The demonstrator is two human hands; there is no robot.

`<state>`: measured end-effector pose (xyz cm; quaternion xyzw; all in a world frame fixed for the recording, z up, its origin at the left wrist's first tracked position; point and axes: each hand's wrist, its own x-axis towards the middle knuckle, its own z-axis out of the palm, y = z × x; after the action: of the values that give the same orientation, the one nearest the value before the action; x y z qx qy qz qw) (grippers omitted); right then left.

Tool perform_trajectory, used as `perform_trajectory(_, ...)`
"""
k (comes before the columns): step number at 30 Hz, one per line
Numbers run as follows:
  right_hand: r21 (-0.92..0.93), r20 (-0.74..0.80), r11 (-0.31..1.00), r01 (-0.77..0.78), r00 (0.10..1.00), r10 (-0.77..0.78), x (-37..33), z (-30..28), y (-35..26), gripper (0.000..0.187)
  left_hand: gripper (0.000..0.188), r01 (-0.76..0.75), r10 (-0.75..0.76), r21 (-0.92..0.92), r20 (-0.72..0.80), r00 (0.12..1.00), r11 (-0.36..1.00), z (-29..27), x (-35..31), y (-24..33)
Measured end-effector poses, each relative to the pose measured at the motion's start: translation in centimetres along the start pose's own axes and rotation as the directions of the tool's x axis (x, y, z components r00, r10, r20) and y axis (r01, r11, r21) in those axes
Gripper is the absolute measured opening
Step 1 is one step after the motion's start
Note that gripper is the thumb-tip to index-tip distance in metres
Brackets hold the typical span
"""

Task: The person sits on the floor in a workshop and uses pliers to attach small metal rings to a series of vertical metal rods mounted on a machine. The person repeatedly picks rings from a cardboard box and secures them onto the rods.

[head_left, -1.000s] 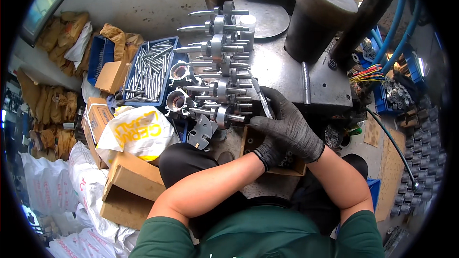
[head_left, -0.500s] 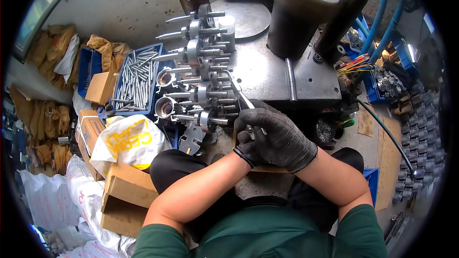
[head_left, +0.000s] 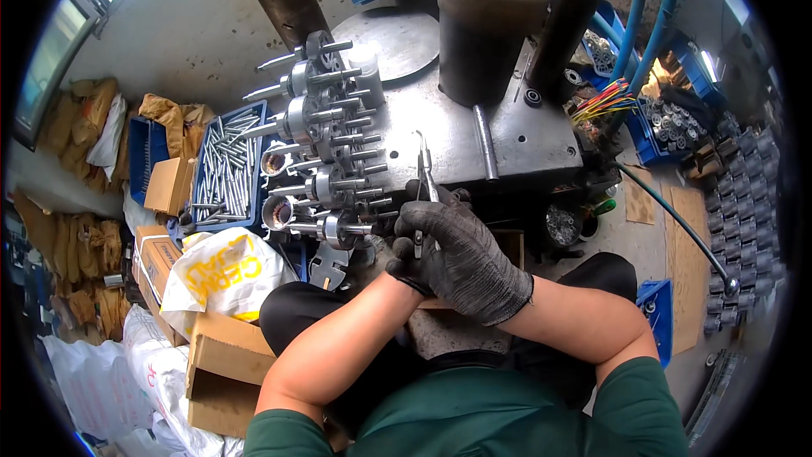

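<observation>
Both of my hands wear dark grey gloves and meet low in front of the metal press table. My right hand (head_left: 478, 262) is closed round slim pliers (head_left: 427, 173), whose thin bent tips point up and away from me. Partly hidden under it, my left hand (head_left: 406, 261) has curled fingers by the handles; whatever it holds is covered. Left of the pliers, apart from the tips, several metal shafts with ring-shaped bearings (head_left: 296, 118) lie in a row along the table's edge. Two round housings with copper windings (head_left: 277, 213) sit beside them.
A metal rod (head_left: 485, 142) lies on the press table (head_left: 529, 131), near a thick upright cylinder (head_left: 482, 42). At left stand a blue bin of shafts (head_left: 227, 171), a white-and-yellow bag (head_left: 224, 275) and an open carton (head_left: 222, 360). Stacked metal parts (head_left: 744, 211) fill the right.
The pliers' tips have come away from the row of shafts and now point more upright over the table's front. My hands stay together. The whole view has shifted slightly.
</observation>
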<state>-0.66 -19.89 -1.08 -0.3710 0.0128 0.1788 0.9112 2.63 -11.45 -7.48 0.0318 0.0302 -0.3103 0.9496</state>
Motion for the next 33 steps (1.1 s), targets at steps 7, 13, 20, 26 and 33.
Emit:
perform_trajectory(7, -0.562, 0.001, 0.827, 0.014, 1.0, -0.016, -2.0, -2.4, -9.1, 0.071, 0.004, -0.051, 0.129, 0.401, -0.168, 0.977, 0.914, -0.1, 0.2, 1.1)
perform_trajectory(13, -0.837, 0.048, 0.531, 0.131, 0.985, -0.168, -3.4, -6.0, -10.7, 0.074, 0.01, -0.104, 0.232, 0.425, -0.262, 0.937, 0.899, 2.4, -0.5, 0.8)
perform_trajectory(20, -0.973, 0.23, -0.086, 0.214, 0.936, -0.266, -5.2, -5.6, -12.0, 0.07, 0.017, -0.116, 0.288, 0.578, -0.216, 0.933, 0.808, 2.0, -0.1, 0.6)
perform_trajectory(26, -0.867, 0.373, -0.441, 0.232, 0.889, -0.266, -5.5, -5.8, -12.0, 0.068, 0.016, -0.066, 0.307, 0.647, -0.268, 0.913, 0.76, 2.7, -0.2, 0.0)
perform_trajectory(33, -0.755, 0.495, -0.594, 0.278, 0.835, -0.238, -4.9, -6.7, -11.3, 0.065, 0.008, -0.027, 0.273, 0.6, -0.322, 0.907, 0.8, 2.7, -0.1, 0.1)
